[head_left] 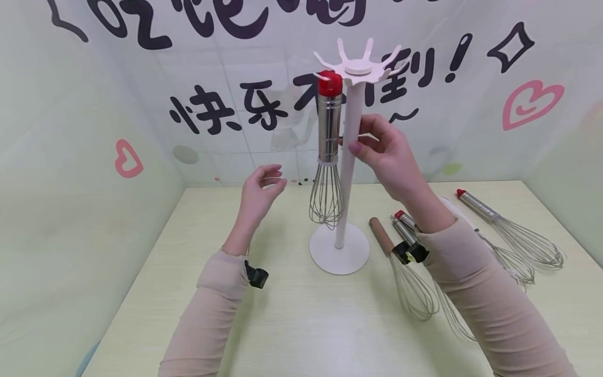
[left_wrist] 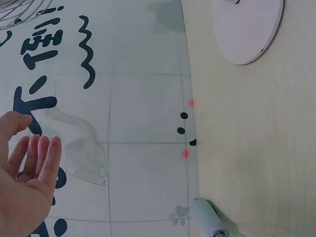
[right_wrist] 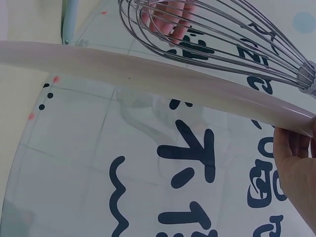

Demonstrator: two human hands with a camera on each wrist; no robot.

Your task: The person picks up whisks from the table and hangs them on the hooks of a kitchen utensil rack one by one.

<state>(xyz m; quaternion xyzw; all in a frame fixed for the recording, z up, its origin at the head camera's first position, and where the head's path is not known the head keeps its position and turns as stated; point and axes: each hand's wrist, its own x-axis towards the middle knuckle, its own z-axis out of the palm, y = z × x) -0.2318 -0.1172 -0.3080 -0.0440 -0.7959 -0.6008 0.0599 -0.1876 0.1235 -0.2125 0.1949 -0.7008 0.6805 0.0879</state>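
Head: my right grip (head_left: 388, 157) held the white pole (head_left: 355, 102) of the stand, thumb in front, fingers round behind, below the hooked top (head_left: 358, 67). Left grip (head_left: 261, 188) was released, fingers loosely bent, nothing in it, left of the stand. Red-capped whisk (head_left: 329, 123) hung cap-up at a front-left hook, wires down alongside the pole. Round base (head_left: 325, 256) sat on the tabletop (head_left: 282, 324). More whisks lay to the right, incl. a wooden-handled one (head_left: 381, 235); my sleeve hid part of the bunch. Step looked like steadying the stand. My read: light hold, pole plumb, fingers clear of the wires, hook seating checked before letting go; the one-sided load plus a sideways tug could have tipped it. Backdrop (head_left: 235, 63) lettering: lower line looked like 快乐不倒!, partly blocked by the stand; upper line cropped, roughly 吃饱喝. No brand legible on the whisks.

Left wrist: same empty fingers; base top right, pale blue handle (left_wrist: 210, 217) at the bottom, mostly cut off. Lettering sideways, no label readable.

Right wrist: pole ran across, wires overlapping it; couldn't tell if touching. Right fingers showed behind the pole, contact partly out of frame. 不 readable, sideways.
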